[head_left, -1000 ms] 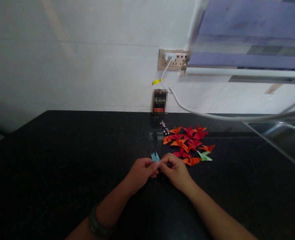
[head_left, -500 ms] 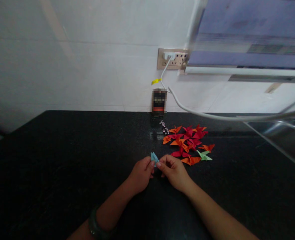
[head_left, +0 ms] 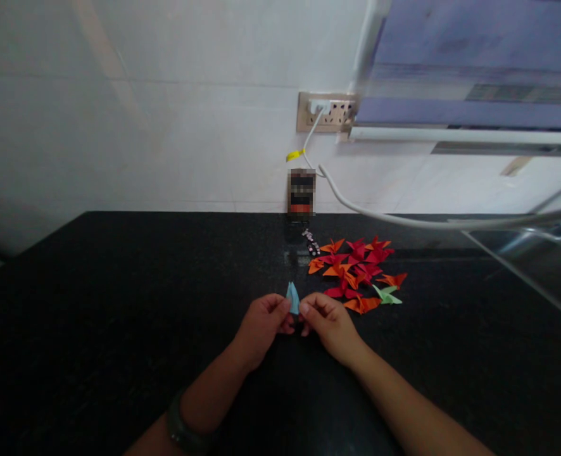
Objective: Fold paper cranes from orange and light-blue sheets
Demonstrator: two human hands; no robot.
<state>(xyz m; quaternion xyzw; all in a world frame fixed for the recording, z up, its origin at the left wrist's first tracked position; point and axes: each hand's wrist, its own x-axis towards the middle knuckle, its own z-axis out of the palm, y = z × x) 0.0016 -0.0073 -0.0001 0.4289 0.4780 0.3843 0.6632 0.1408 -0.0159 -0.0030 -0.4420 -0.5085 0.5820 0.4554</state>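
A small piece of folded light-blue paper (head_left: 292, 299) is held upright between my two hands, its narrow split tip pointing away from me. My left hand (head_left: 264, 323) pinches its left edge between thumb and fingers. On the opposite edge, the thumb and forefinger of my right hand (head_left: 328, 321) are closed on the paper. Just beyond my right hand lies a cluster of folded paper cranes, several of them red (head_left: 368, 273) and orange (head_left: 363, 304), plus one light-green crane (head_left: 387, 294) at the near right.
The black countertop (head_left: 142, 285) runs back to a white wall (head_left: 190, 145). A phone-like object (head_left: 301, 193), blurred out, leans there with a beaded strap (head_left: 311, 242) before it. A white cable (head_left: 356, 208) crosses to the right, below a wall socket (head_left: 328, 113). A sink (head_left: 541, 259) borders the right side.
The blue paper has turned more upright and shows more of its face. My left hand has shifted slightly left, opening a wider gap between the hands. The cranes lie as before.
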